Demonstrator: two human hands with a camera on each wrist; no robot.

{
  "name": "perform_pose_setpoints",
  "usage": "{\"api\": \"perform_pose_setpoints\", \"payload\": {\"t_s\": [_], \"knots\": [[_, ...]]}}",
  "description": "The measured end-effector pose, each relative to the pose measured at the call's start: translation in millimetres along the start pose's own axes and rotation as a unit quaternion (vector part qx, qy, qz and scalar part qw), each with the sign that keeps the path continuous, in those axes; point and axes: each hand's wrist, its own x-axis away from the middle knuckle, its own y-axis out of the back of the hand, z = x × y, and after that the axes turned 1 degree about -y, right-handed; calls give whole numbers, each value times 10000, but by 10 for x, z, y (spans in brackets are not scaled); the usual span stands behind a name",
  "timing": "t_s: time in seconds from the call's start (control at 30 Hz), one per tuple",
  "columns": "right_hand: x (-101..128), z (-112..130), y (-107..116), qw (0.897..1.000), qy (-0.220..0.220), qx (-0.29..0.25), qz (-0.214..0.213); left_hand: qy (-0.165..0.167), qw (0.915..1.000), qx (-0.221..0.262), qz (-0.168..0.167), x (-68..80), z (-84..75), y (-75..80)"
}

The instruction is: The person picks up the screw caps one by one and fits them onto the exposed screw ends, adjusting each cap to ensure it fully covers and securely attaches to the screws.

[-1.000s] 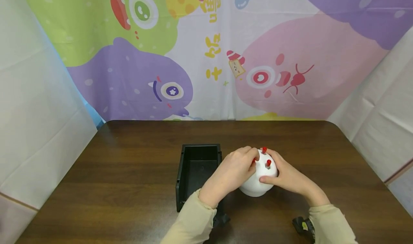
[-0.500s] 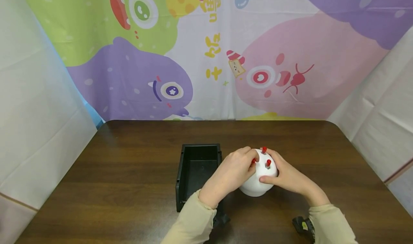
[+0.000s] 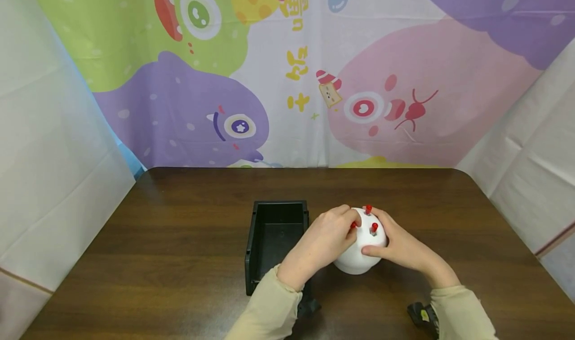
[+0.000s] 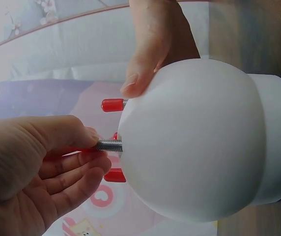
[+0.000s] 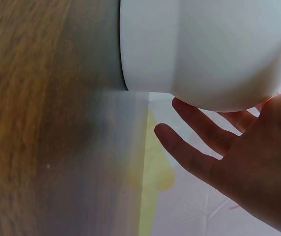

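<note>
A white ball-shaped body (image 3: 352,264) on a short round base stands on the table. Red-capped threaded bolts (image 3: 374,228) stick out of its top. With thumb and fingertips, my left hand (image 3: 325,235) pinches one of these bolts; in the left wrist view its bare metal thread (image 4: 111,145) shows between the fingers and the white surface. My right hand (image 3: 406,245) holds the ball from the right, thumb in front. The right wrist view has several fingers (image 5: 192,157) spread beneath and behind the ball, some not plainly touching it.
Left of the ball sits a black open bin (image 3: 249,247), partly behind my left forearm. A black device with a yellow label (image 3: 423,315) is beside my right sleeve. A cartoon-printed cloth (image 3: 202,105) hangs behind the table (image 3: 179,260).
</note>
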Motion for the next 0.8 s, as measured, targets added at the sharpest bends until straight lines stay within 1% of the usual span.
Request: {"api": "perform_pose_setpoints", "payload": {"t_s": [0.13, 0.3, 0.37, 0.57, 0.8], "knots": [[3, 3, 2, 10000, 25, 4, -26, 28, 9999, -84, 58, -8, 0, -7], [5, 8, 6, 10000, 26, 17, -33, -60, 9992, -371, 158, -16, 1, -20], [4, 10, 10, 10000, 21, 21, -37, -85, 9990, -414, 160, -18, 0, -18], [2, 8, 11, 10000, 6, 33, -31, -45, 9991, -426, 53, -8, -9, -35], [8, 17, 8, 10000, 16, -25, 14, 9, 9991, -408, -148, 31, -23, -75]]}}
